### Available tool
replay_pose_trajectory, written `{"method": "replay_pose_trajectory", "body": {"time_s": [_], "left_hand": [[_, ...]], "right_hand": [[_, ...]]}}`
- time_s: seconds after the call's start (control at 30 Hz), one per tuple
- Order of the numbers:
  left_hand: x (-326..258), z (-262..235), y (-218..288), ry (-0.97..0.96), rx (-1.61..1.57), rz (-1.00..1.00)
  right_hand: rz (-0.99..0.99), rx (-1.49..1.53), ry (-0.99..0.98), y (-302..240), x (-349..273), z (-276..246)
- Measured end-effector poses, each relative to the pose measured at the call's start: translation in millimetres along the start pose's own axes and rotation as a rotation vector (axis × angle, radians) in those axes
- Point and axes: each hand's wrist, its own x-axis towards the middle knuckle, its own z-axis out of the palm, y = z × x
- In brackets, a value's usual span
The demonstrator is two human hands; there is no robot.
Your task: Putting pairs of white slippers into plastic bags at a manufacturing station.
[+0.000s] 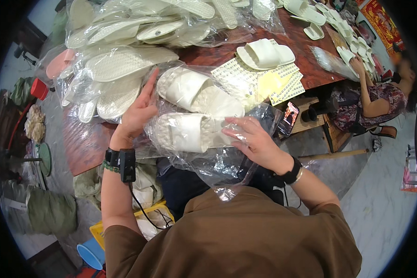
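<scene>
**Two white slippers in a clear bag, between two bare hands**

A pair of white open-toe slippers with broad straps lies side by side inside a clear, thin plastic bag [208, 169], at the near edge of a red-brown wooden table [81, 143]. The farther slipper [190, 88] and the nearer slipper [185, 132] both have their straps toward the left. A loose part of the bag hangs below the slippers, toward the person's lap.

The left hand [139, 111] is at the left side of the bag, with the index finger stretched straight away from the person; whether it pinches the plastic, I cannot tell. The right hand [252, 139] has its fingers spread and resting on the plastic, over the right end of the nearer slipper, without closing around it.

Beyond the left hand there is a big heap of white slippers in clear bags [120, 60], with a pink slipper [60, 64] at its left side. Beyond the right hand, another pair of white slippers [266, 53] lies partly on pale yellow sheets with small printed marks [287, 85]. A phone with a lit screen [289, 118] is just to the right of the bag. Farther right, a seated co-worker [375, 102] touches a white slipper with one hand.
</scene>
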Motion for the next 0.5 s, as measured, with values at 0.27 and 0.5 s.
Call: {"method": "replay_pose_trajectory", "body": {"time_s": [0.27, 0.5], "left_hand": [[-3.5, 10.1, 8.6, 0.054, -0.239, -0.055], [-4.4, 1.0, -2.3, -0.032, -0.364, 0.003]], "right_hand": [[-0.171, -0.382, -0.066, 24.6, 38.7, 25.5], [-0.215, -0.478, -0.132, 19.7, 77.6, 32.8]]}}
